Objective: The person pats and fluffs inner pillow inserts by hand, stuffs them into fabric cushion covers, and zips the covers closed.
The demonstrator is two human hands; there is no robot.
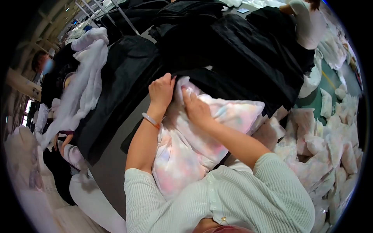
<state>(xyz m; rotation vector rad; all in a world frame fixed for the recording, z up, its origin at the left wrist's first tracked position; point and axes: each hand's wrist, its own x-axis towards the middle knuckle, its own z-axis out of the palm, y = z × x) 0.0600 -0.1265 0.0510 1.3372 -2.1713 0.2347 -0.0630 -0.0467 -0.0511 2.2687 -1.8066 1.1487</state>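
A soft, stuffed white bag (237, 116) with pastel pink, peach and blue patches lies against my body, its narrow top corner pointing away from me. My right hand (197, 109) grips that corner, fingers pressed into the material. Just left of the corner, my left hand (161, 91) is curled closed; whatever lies within its fingers is hidden. A pale bangle (149, 119) circles my left wrist. Beneath the bag, a lower bulging part (180, 163) with the same pastel patches rests between my forearms.
Piles of black fabric (248, 46) cover the dark table (112, 171) ahead. Many similar pastel bags (326, 155) are heaped on the right. Fluffy white material (83, 85) hangs at left beside a person (54, 77). Another person (307, 23) is at upper right.
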